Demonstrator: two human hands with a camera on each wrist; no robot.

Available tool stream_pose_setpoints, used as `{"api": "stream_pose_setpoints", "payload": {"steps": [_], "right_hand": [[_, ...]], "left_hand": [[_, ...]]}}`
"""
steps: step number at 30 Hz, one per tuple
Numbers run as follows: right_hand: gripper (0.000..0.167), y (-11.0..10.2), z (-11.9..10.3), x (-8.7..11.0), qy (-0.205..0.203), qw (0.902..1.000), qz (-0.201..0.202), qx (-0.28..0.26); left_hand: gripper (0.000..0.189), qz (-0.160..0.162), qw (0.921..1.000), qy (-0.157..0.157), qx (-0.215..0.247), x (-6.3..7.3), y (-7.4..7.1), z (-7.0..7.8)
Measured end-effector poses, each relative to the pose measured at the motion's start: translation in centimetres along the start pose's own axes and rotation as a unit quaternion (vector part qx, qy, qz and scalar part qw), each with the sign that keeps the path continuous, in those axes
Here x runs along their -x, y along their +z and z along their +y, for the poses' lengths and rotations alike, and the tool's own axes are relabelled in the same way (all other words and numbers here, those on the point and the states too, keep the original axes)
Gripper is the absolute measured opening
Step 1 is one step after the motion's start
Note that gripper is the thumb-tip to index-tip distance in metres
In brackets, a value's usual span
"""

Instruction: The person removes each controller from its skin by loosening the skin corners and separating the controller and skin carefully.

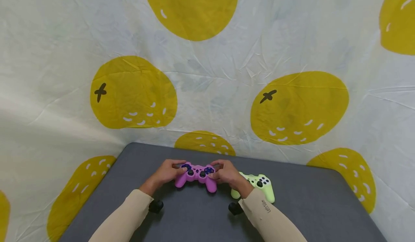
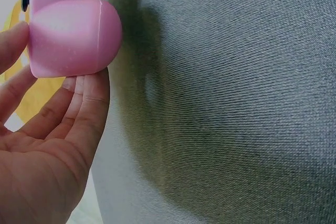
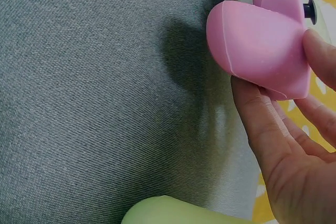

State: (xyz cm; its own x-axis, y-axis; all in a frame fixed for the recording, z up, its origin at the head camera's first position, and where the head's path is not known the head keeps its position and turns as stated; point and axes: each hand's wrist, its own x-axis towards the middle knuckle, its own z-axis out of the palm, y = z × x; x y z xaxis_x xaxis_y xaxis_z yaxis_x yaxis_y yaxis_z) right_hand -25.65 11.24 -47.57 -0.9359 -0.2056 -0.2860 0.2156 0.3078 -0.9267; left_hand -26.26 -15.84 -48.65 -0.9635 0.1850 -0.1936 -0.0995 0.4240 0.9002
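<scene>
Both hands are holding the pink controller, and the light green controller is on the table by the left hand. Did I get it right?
Almost! The light green controller is by the right hand, not the left hand; the head view shows it. Both hands do hold the pink controller, and the green one is on the table.

Between my left hand [image 1: 166, 171] and right hand [image 1: 228, 172] I hold the pink two-handled plastic game controller [image 1: 196, 177] over the grey fabric-topped table [image 1: 194, 213]; rightward on it, partly behind my right wrist [image 1: 244, 188], lies the pale green plastic controller [image 1: 267, 190]; the white fruit-printed cloth [image 1: 214, 60] hangs behind.
</scene>
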Motion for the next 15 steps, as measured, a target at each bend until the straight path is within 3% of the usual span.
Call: {"api": "stream_pose_setpoints", "payload": {"steps": [15], "right_hand": [[0.050, -0.6, -1.3, 0.4, 0.003, 0.9999, -0.009, 0.009]], "left_hand": [[0.046, -0.005, 0.9999, 0.008, -0.009, 0.3, -0.7, 1.3]]}}
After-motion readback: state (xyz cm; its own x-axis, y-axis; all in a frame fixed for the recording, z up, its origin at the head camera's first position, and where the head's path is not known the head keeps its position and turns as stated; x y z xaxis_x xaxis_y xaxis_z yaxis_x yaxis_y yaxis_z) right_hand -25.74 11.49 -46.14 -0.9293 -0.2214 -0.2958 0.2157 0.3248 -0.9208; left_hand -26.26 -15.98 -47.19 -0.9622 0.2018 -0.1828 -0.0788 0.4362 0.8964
